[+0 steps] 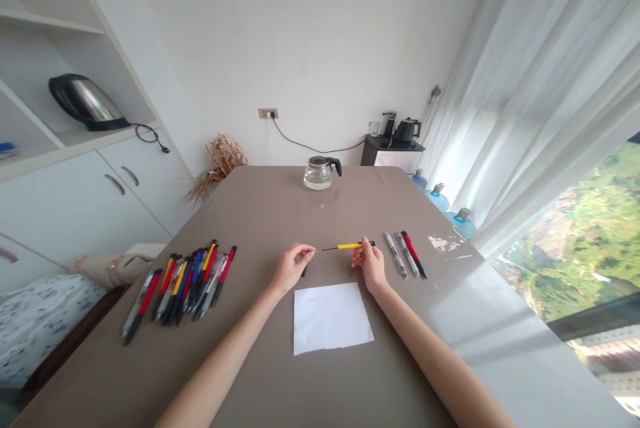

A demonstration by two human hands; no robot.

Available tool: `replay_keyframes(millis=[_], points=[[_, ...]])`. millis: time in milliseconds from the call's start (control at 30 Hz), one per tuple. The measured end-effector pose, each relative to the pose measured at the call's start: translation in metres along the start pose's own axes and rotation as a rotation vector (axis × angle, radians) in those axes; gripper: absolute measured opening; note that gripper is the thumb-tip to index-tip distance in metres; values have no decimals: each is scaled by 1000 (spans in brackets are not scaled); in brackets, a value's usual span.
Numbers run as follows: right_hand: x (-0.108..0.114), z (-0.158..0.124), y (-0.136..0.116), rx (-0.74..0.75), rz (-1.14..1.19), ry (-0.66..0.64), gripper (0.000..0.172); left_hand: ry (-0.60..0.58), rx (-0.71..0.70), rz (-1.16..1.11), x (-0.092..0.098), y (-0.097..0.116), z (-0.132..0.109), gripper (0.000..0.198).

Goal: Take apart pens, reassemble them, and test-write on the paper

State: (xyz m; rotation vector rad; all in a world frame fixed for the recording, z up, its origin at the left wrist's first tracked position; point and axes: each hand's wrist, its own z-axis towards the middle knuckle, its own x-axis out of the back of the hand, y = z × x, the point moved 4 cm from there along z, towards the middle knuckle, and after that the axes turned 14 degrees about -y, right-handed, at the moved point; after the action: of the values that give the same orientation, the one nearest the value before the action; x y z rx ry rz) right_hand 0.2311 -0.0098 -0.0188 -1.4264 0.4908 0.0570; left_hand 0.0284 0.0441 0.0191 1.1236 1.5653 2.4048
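Observation:
My right hand (pixel 371 263) is closed around the barrel of a yellow pen (pixel 349 245), held level just above the table. My left hand (pixel 291 266) pinches the thin tip or refill end at the pen's left. A small dark part (pixel 304 272), perhaps a pen piece, shows just under my left fingers. Below both hands lies a white sheet of paper (pixel 331 317) with faint marks on it.
A heap of several red, blue, yellow and black pens (pixel 186 279) lies at the left of the brown table (pixel 260 215). Three pens (pixel 405 254) lie in a row at the right. A glass coffee pot (pixel 320 173) stands at the far edge.

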Motion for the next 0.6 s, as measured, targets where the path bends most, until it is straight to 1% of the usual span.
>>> replay_keyframes(millis=[267, 467, 600], points=[[2, -1, -2, 26, 26, 72, 37, 76, 31, -11, 4, -15, 0, 23], [5, -1, -1, 51, 19, 97, 38, 63, 41, 27, 2, -21, 1, 22], [8, -1, -2, 73, 9, 142, 37, 94, 34, 62, 4, -23, 1, 21]])
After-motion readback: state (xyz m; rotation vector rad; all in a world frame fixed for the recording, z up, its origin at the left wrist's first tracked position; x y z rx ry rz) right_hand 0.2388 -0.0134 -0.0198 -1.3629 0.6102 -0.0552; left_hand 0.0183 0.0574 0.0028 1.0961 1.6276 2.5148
